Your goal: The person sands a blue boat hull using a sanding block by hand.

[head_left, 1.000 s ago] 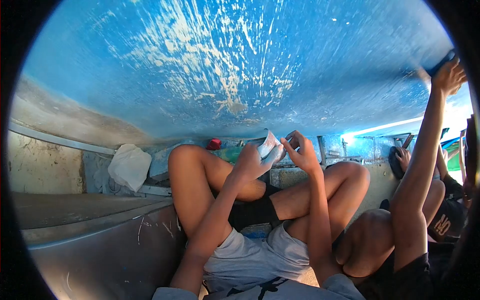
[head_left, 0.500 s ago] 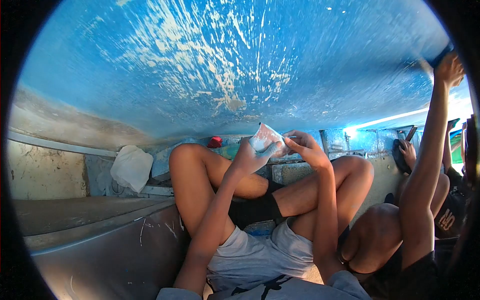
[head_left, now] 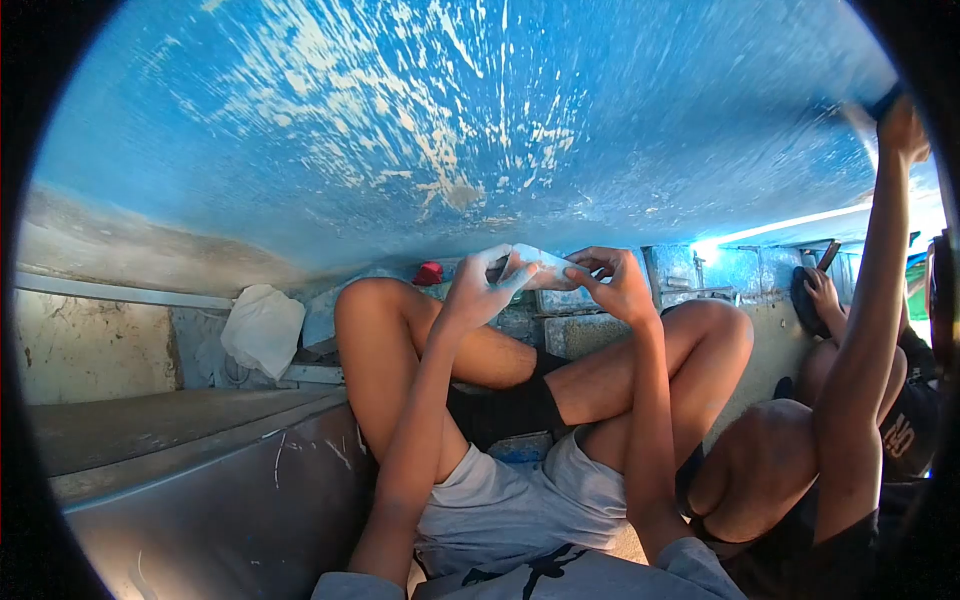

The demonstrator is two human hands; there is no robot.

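Pinkish white on the side that shows, a thin, bent sheet (head_left: 550, 270) spans the gap between the person's two hands, above the crossed legs and just in front of a large blue surface (head_left: 640, 130). At its left end the left hand (head_left: 476, 291) is partly curled, thumb laid along the sheet and fingers bent around the edge, so it has hold of that side. At the other end the right hand (head_left: 624, 286) pinches the sheet between thumb and fingertips, its remaining fingers folded loosely. Below the hands are the bare legs, a band of black cloth (head_left: 500, 413) around the lower one, and light grey shorts (head_left: 500, 505). Behind the left knee sits a small red object (head_left: 429, 273), too small to make out; farther left, a crumpled white bag (head_left: 262, 330) rests near a stained pale wall (head_left: 95, 340). Overhead, the blue surface is streaked and flecked with whitish patches. Close on the right, another person's arm (head_left: 858, 385) reaches up, the hand (head_left: 902, 135) pressing something dark to that surface. Beyond it, a further hand (head_left: 824, 294) touches a dark, rounded object (head_left: 803, 302) whose kind I cannot tell.
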